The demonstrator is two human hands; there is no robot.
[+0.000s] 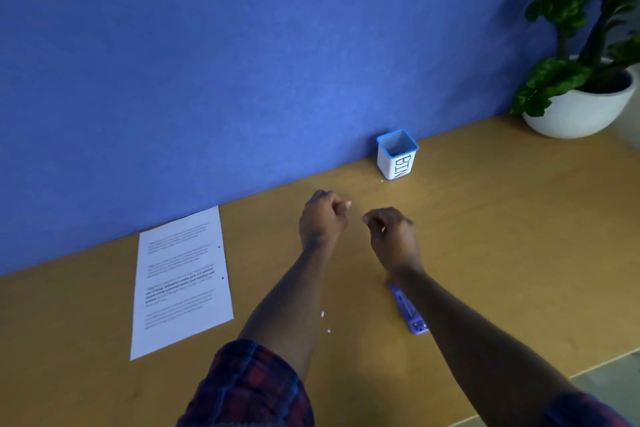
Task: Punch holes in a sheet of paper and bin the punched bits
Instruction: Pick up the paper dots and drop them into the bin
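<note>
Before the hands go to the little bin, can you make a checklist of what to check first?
1. Paper punched: ok. The sheet shows two holes along its right edge.
2. Bin ready: ok. The bin stands upright and open by the blue wall.
3. Bits in hand: cannot tell. The left hand pinches something pale; the right hand is curled, its contents hidden.
4. All bits gathered: not ok. White bits lie on the desk beside the left forearm, and a speck lies by the bin.
5. Punch out of the way: ok. The purple punch lies under the right forearm.
</note>
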